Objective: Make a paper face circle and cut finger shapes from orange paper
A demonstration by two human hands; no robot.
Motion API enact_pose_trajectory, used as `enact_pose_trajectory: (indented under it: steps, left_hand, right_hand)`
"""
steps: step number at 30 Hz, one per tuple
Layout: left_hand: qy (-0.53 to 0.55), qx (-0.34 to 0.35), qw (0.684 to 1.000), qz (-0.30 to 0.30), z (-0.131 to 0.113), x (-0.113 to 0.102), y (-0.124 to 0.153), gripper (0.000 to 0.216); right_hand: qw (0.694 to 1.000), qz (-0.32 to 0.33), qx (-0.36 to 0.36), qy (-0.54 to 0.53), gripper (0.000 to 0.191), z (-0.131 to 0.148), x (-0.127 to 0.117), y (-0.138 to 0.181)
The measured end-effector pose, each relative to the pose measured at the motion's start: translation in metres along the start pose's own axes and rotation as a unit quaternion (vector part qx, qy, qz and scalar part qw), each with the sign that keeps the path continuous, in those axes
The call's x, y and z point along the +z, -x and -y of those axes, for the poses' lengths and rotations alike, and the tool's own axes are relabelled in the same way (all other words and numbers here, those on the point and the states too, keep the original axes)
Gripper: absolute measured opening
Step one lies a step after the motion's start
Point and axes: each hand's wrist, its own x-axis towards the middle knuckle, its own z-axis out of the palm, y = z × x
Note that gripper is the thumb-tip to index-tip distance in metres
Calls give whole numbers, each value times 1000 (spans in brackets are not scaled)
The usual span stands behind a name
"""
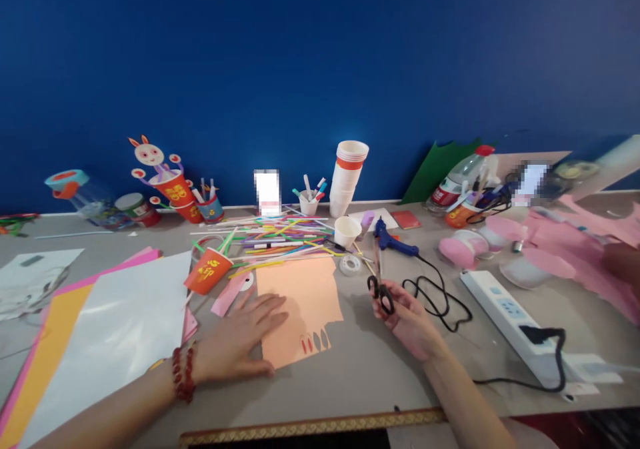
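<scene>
My left hand [250,335] lies with fingers spread over the left edge of a peach sheet of paper [310,295]. Its upper right edge is notched. Several small pointed oval shapes [315,342], some red and some grey, show near the sheet's lower right corner. My right hand [410,322], to the right of the sheet, is closed around black-handled scissors [381,294]. Their blades point away from me, toward a blue glue gun [395,239]. A pink strip [231,294] and an orange paper cup [207,270] stand close beyond my left fingers.
Colourful sticks [280,235] lie heaped behind the sheet. A tape roll [350,264], a white cup [347,231] and stacked cups [349,179] are nearby. A power strip [510,322] with black cables is at right, near a person's hand [620,265] by pink paper. Large sheets [120,309] lie at left.
</scene>
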Motion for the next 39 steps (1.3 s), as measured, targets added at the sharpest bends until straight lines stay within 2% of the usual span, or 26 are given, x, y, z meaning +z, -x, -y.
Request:
enact_pose_trajectory:
  steps: [4,11,14,16,18,20,23,25,27,30,34,36,39]
  left_hand:
    - [-14,-17,999,25,-5,11,16,78]
    - [-80,16,996,40,-23,3,5,45]
    - [-62,53,997,12,-30,-1,2,24]
    - [-23,71,997,-28,-34,-5,3,23]
    - [50,50,994,-87,-37,-9,4,24]
    - [163,-16,975,-151,-41,-13,6,22]
    - [354,-126,896,-236,-49,-19,8,19]
    - [424,-147,850,-275,-55,-22,9,19]
    - [450,-122,835,-292,-63,-22,10,16]
    - [489,-61,822,-286,-77,-15,11,14]
    - [518,-13,803,-295,-90,-4,9,11]
    - [502,27,812,-297,-92,-2,8,14]
    - [419,108,853,-291,-90,-3,8,29]
  right_hand:
    - [997,68,27,-25,33,4,6,2]
    - [991,108,50,54,31,1,14,16]
    - [988,115,57,82,31,-7,20,28]
    - [988,119,54,80,31,-14,25,38]
    - [990,111,42,71,33,-22,29,47]
    - [993,94,30,64,35,-28,35,54]
    - [996,76,32,30,44,-32,49,59]
    - [998,43,44,-7,47,-31,61,58]
    - [997,-32,46,-46,52,-27,74,56]
    - [988,-130,39,-78,56,-20,91,50]
    - [985,-161,-13,-64,49,-10,100,47]
    - [986,-162,-25,-40,46,-8,99,48]
    - [985,-166,-42,-4,45,-8,95,53]
